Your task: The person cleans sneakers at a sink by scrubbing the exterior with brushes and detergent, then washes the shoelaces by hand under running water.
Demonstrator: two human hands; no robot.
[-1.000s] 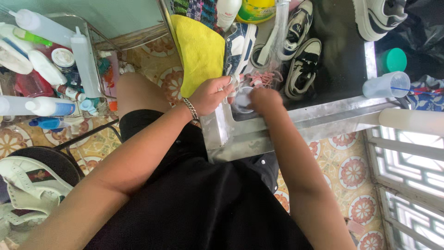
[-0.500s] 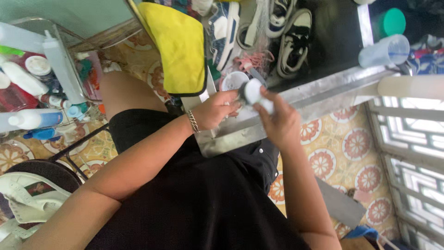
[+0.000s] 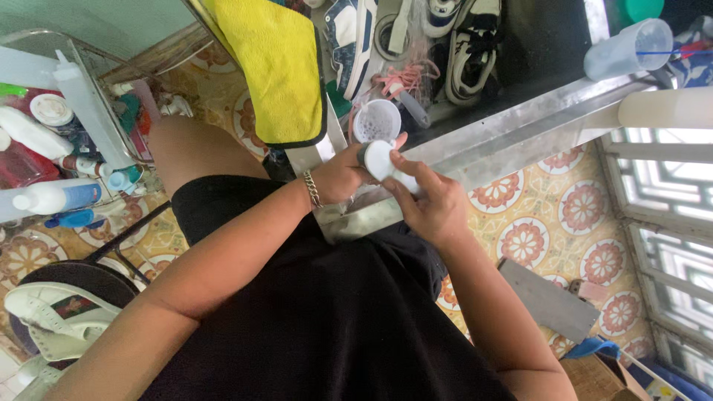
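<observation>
Both my hands meet at the near rim of a steel sink [image 3: 512,126]. My right hand [image 3: 427,200] grips a small white bottle [image 3: 386,162] by its round end. My left hand [image 3: 344,174], with a chain bracelet on the wrist, holds the same bottle from the other side. Just beyond them a small clear cup [image 3: 376,120] with white residue stands in the sink. Sneakers [image 3: 475,44] and pink laces [image 3: 405,78] lie in the dark basin behind it.
A yellow cloth [image 3: 278,67] hangs over the sink's left edge. Several bottles fill a rack [image 3: 67,141] at left. A clear plastic cup [image 3: 627,48] stands at the far right. A sandal [image 3: 56,323] and a grey board [image 3: 549,301] lie on the patterned tile floor.
My hands have drawn back from inside the sink to its near rim, bringing the white bottle up between them. The view has tilted toward the floor on the right.
</observation>
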